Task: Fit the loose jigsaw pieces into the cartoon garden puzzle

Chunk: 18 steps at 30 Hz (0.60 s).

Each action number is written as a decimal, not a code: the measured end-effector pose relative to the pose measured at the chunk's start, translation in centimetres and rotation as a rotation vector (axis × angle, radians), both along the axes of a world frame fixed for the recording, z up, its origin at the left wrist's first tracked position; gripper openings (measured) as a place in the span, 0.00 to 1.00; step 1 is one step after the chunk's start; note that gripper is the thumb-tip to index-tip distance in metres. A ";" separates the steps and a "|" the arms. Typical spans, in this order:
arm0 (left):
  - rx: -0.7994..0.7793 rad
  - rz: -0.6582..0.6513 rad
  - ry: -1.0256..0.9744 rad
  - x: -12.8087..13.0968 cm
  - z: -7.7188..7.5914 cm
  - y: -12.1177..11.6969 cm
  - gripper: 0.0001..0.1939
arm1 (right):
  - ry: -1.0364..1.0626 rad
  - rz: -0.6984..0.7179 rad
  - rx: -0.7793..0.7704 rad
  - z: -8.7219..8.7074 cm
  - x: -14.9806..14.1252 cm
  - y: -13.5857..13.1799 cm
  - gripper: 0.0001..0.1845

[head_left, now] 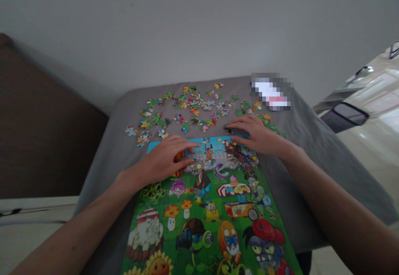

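I've got the left hand (160, 160) and right hand (257, 135) apart and spread open at the top edge of the assembled jigsaw puzzle (215, 221), loose pieces (190, 106) just above, upper center.

Dim, soft light; warped wide-angle edges.

Two hands (160, 160) (258, 135), one jigsaw puzzle (215, 208)

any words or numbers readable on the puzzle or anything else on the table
No word, brand or number can be read anywhere.
The jigsaw puzzle: no legible lettering.
The cart in the puzzle picture: any markings are too small to read.
The pixelated item: too blurred to read.
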<state>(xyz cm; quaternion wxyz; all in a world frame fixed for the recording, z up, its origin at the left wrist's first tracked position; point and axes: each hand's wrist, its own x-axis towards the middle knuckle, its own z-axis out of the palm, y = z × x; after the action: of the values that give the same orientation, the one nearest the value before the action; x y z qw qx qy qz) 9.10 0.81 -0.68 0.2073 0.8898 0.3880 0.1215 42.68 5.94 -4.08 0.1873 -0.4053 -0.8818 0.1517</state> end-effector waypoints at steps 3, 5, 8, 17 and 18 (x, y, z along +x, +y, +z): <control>0.061 -0.022 0.027 0.0 -0.1 0.0 0.14 | -0.001 -0.006 0.003 0.1 -0.1 -0.1 0.19; 0.110 -0.028 0.045 0.1 -0.1 -0.2 0.11 | 0.010 -0.007 0.007 0.3 -0.3 -0.3 0.19; 0.190 -0.050 0.089 0.1 -0.1 -0.5 0.09 | 0.033 -0.004 0.000 0.7 -0.6 -0.6 0.21; 0.393 -0.112 0.290 1.0 0.5 -2.6 0.14 | -0.028 -0.023 -0.091 1.1 -0.9 -1.2 0.35; 0.393 -0.116 0.278 1.1 0.5 -2.6 0.15 | -0.030 -0.021 -0.094 1.1 -0.8 -1.2 0.35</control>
<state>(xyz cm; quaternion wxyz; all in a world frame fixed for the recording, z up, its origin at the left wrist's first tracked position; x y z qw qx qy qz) 10.17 -1.77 -0.19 -0.0183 0.9420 0.3300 0.0588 41.86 4.74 -2.97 0.1563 -0.4250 -0.8722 0.1851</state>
